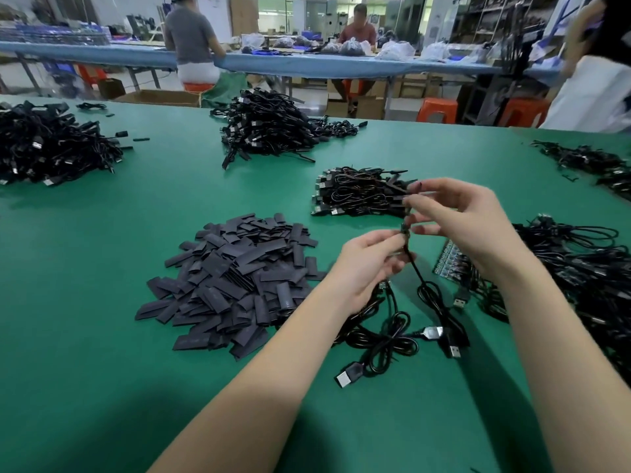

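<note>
My left hand (370, 264) pinches the upper end of a thin black USB cable (428, 291) above the green table (102, 336). Just above it, my right hand (457, 216) pinches a short black sleeve (408, 203) at the cable's tip. The rest of the cable hangs down in loops to the table, ending in a USB plug (452, 351). Several more loose cables with plugs (379, 349) lie below my hands. A heap of flat black sleeve pieces (232, 281) sits to the left of my left hand.
A small stack of finished cables (358, 192) lies behind my hands. Larger cable piles sit at the far centre (266, 128), far left (47, 145) and right (587, 268). A strip of small blue circuit boards (447, 264) lies under my right wrist. People work at tables behind.
</note>
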`<state>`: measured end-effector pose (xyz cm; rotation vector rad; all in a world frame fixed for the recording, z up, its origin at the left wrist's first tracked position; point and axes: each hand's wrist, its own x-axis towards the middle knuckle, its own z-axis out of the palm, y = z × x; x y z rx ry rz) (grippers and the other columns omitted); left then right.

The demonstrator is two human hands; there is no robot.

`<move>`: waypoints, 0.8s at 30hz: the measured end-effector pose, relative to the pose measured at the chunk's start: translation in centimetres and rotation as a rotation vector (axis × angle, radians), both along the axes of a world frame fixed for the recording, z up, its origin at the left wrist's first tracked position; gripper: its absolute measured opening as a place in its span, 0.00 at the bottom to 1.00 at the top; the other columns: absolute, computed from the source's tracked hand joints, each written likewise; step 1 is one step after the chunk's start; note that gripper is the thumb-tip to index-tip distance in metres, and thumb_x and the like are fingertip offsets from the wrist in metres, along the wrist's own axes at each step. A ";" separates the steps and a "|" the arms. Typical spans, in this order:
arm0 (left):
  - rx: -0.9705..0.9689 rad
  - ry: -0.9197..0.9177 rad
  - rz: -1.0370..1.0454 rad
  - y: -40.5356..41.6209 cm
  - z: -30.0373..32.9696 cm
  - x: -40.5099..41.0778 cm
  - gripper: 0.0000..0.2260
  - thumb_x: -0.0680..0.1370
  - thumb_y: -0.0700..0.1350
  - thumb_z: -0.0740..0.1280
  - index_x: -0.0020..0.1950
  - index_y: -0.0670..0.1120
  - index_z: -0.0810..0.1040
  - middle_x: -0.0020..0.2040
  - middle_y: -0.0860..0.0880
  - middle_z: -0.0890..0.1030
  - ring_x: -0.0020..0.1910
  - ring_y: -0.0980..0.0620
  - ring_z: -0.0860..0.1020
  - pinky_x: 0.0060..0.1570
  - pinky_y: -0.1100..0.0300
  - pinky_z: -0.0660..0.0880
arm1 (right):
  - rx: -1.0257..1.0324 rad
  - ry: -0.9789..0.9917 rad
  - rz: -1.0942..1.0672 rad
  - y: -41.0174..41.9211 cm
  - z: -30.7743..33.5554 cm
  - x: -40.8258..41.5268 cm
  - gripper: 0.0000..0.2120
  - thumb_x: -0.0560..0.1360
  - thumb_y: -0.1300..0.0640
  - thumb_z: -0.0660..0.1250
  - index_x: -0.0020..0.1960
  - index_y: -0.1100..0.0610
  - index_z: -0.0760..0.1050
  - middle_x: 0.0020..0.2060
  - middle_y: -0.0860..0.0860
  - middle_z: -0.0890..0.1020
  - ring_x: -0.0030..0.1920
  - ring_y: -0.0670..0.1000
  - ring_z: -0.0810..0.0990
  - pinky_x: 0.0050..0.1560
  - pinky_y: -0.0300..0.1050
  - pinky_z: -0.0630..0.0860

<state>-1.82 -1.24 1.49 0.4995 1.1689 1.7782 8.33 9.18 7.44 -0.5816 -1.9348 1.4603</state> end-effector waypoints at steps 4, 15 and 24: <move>-0.002 -0.063 -0.008 -0.3 0.1 -0.4 0.05 0.79 0.38 0.69 0.55 0.40 0.79 0.39 0.49 0.85 0.41 0.52 0.84 0.35 0.66 0.76 | -0.188 0.066 -0.030 1.0 -1.9 1.5 0.06 0.76 0.61 0.73 0.53 0.57 0.83 0.51 0.59 0.86 0.43 0.54 0.86 0.45 0.42 0.83; -0.082 -0.222 -0.226 -1.7 2.5 -1.8 0.04 0.75 0.39 0.70 0.46 0.40 0.77 0.37 0.46 0.78 0.32 0.54 0.77 0.30 0.68 0.72 | -0.390 0.338 0.041 0.6 -2.8 2.2 0.18 0.66 0.56 0.77 0.53 0.61 0.83 0.48 0.58 0.87 0.48 0.51 0.86 0.50 0.39 0.81; -0.069 -0.243 -0.276 -2.2 2.8 -1.4 0.05 0.73 0.39 0.70 0.46 0.40 0.76 0.38 0.46 0.77 0.34 0.55 0.77 0.31 0.69 0.74 | -0.405 0.347 0.095 0.0 -2.5 1.7 0.18 0.67 0.60 0.75 0.55 0.64 0.81 0.47 0.58 0.87 0.49 0.51 0.86 0.51 0.38 0.80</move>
